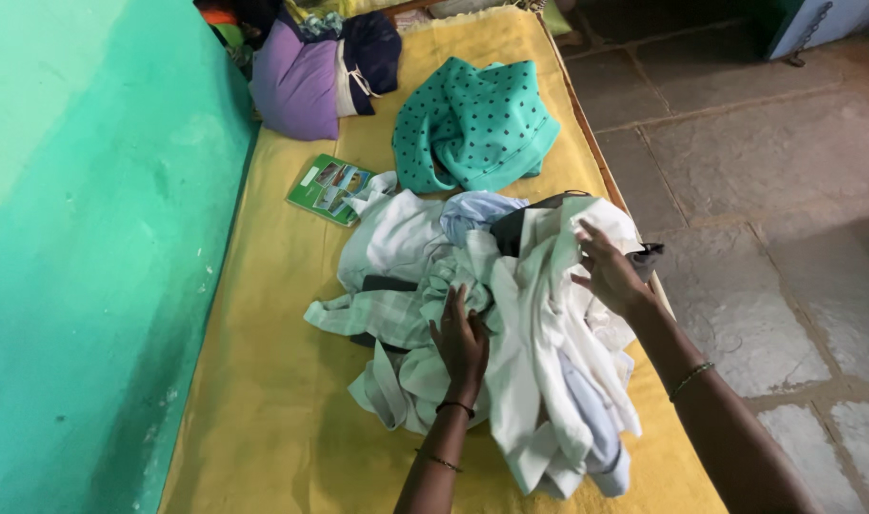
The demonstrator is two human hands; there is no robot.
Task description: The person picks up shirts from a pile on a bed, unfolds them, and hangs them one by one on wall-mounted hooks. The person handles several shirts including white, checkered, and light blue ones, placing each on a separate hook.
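your left hand (461, 343) lies flat on the heap of pale clothes (491, 333), palm down, fingers loosely spread and pressing into a pale green checked garment (382, 316) near the middle of the heap. it grips nothing that you can see; it just rests on the cloth. your right hand (608, 271) sits at the far right edge of the heap, fingers partly curled and touching a white garment (558, 286); whether it is pinching a fold or only resting there cannot be told. both wrists carry thin bangles.

the heap itself lies on the yellow bed (263, 400), about midway along it, and reaches the bed's right edge. it mixes white, light blue and pale green pieces, with a dark strip showing among them.

beyond the heap, farther up the bed, a teal dotted garment (477, 124) lies crumpled on its own, just apart from the pile. to the left of the heap, near its far corner, a small green booklet (329, 188) lies flat. farther still, a purple bundle (296, 81) sits at the head of the bed, against the green wall (91, 238).
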